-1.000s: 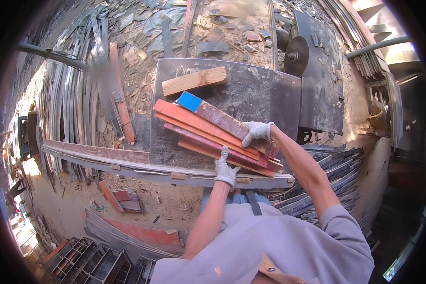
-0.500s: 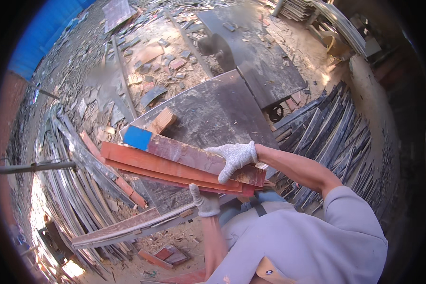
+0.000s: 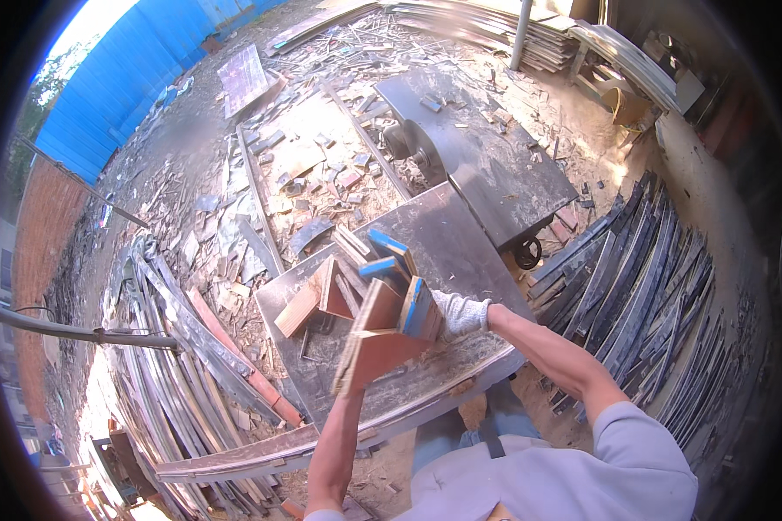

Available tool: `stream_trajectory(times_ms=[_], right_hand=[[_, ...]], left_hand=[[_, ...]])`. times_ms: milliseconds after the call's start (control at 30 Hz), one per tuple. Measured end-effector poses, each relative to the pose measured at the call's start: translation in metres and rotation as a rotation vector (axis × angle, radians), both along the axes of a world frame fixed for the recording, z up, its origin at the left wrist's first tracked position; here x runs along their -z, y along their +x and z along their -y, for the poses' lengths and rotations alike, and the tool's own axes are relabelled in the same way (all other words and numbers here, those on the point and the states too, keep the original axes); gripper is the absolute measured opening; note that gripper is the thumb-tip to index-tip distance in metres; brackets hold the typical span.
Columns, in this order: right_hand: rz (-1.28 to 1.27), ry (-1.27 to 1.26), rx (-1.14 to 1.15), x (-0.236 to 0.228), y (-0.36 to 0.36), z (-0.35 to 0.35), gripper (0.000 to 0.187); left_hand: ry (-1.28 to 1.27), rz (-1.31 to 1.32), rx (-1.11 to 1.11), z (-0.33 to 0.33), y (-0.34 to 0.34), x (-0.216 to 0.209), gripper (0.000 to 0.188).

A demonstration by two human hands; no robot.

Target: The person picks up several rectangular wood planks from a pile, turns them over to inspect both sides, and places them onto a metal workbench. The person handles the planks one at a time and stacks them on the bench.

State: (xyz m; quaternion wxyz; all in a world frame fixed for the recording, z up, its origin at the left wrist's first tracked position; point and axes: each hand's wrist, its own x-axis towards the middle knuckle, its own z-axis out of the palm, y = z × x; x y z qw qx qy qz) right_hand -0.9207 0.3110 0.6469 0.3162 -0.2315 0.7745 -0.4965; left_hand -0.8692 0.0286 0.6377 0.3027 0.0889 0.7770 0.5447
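A bundle of short wooden boards [image 3: 382, 352] is held above the near part of the dark worktable [image 3: 482, 256]. The boards have reddish-brown faces, and some ends are painted blue. My right hand [image 3: 462, 314], in a pale knit glove, is closed around the right side of the bundle. My left forearm [image 3: 336, 443] reaches up to the near left end of the boards, which hides that hand and its fingers. Just beyond the bundle, a bare wood block [image 3: 301, 310] lies on the table beside more offcuts, partly covered by the boards.
A second dark table section [image 3: 495, 156] stands farther off, with a round machine part [image 3: 404, 143] at its left edge. Long strips are piled at left [image 3: 174, 365] and right [image 3: 626, 269]. Scrap wood litters the ground beyond. A pole [image 3: 78, 328] juts in from the left.
The bundle of boards has swung from lying crosswise to pointing away, with blue ends now facing up. My left hand has gone out of sight behind it. The view has tilted up.
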Motion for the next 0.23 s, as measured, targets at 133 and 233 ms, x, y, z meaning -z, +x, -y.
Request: stream_trajectory(times_ms=[133,233], right_hand=[[0.061,-0.073,0.059,0.052,0.011,0.021,0.136],[0.06,-0.097,0.137,0.051,0.009,-0.002,0.134]], left_hand=[[0.173,0.071,-0.095,0.027,0.0,0.09,0.069],[0.291,0.015,-0.173,0.012,-0.015,0.095,0.086]])
